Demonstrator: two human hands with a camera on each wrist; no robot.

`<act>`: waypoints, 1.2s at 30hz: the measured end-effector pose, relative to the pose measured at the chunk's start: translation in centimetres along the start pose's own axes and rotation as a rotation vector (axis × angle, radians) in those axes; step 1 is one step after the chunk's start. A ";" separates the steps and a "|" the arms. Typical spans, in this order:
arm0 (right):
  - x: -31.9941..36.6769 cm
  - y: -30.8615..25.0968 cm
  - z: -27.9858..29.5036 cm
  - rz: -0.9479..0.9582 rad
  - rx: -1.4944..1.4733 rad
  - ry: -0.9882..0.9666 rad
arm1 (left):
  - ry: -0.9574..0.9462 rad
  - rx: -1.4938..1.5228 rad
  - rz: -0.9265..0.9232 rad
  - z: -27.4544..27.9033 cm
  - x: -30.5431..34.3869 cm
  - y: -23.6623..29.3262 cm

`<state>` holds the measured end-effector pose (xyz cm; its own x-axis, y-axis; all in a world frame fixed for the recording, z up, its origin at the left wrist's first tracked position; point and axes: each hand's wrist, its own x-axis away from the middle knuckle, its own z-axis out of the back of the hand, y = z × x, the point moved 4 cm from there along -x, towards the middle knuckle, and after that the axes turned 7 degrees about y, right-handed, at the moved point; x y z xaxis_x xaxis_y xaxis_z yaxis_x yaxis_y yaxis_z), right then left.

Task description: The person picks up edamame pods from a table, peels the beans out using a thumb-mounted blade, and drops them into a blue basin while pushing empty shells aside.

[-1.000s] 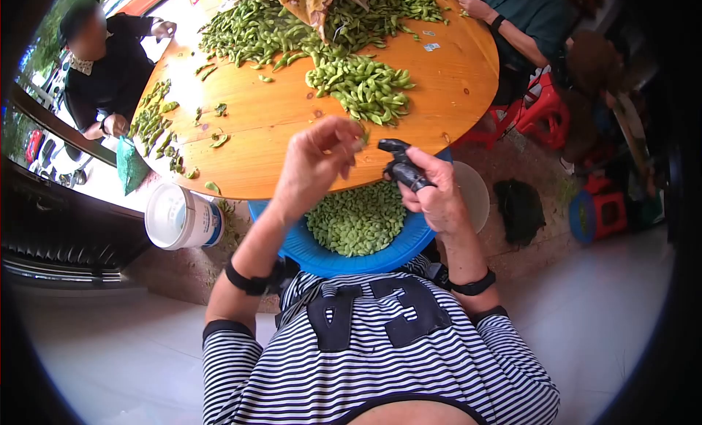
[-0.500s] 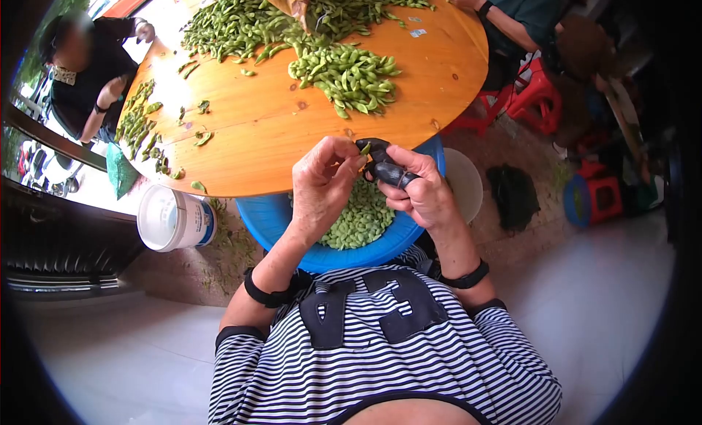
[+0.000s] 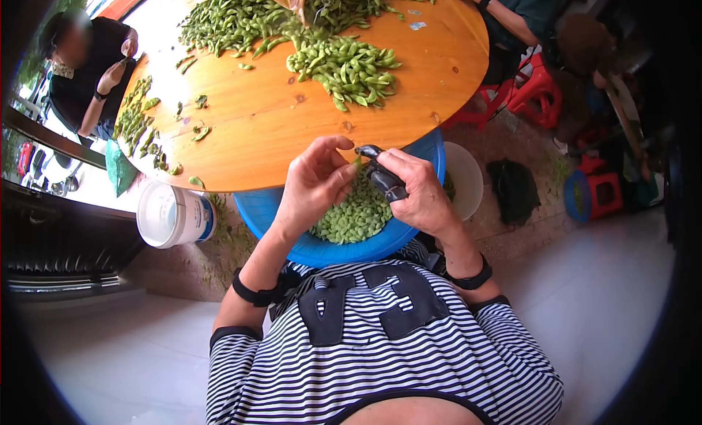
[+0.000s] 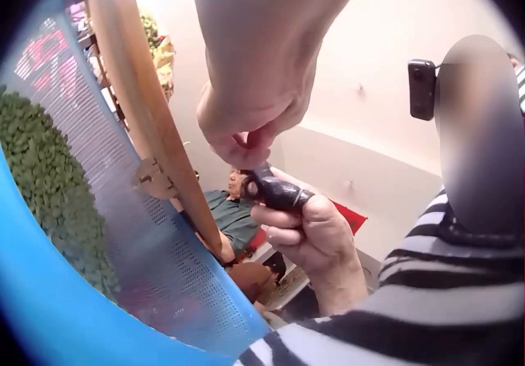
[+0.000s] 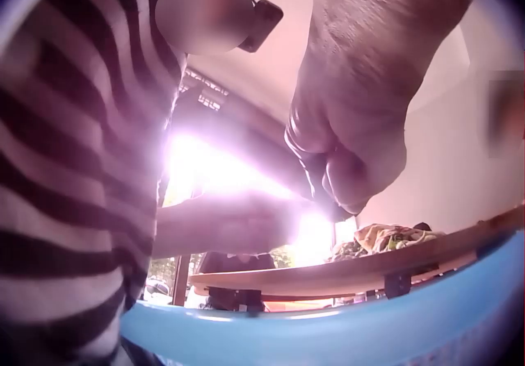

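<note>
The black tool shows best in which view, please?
The head view: the black tool is sharp and well lit in the right hand. The left wrist view shows it partly; the right wrist view, hardly.

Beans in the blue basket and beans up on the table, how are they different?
The table beans look darker green and longer; the basket beans look paler and smaller. The table beans lie spread on the wooden table; the basket beans are heaped in the blue basket, lower down, under the left hand and right hand. Both are green.
</note>
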<state>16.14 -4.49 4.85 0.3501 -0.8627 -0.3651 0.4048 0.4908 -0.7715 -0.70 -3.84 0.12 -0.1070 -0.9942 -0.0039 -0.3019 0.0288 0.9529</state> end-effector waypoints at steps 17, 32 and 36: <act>1.3 2.1 -0.2 -0.214 -0.111 -0.004 | 0.064 -0.219 -0.101 0.6 1.2 -0.9; 4.3 7.1 12.3 -0.412 0.541 0.587 | 0.441 -1.290 -0.472 16.4 -15.9 5.5; 4.4 7.0 12.3 -0.243 0.572 0.652 | 0.422 -1.455 -0.595 18.9 -19.1 5.5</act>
<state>30.94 -3.37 4.28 -0.2781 -0.7634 -0.5830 0.8246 0.1215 -0.5524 -18.25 17.28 -0.33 0.0180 -0.7919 -0.6105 0.9233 -0.2211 0.3139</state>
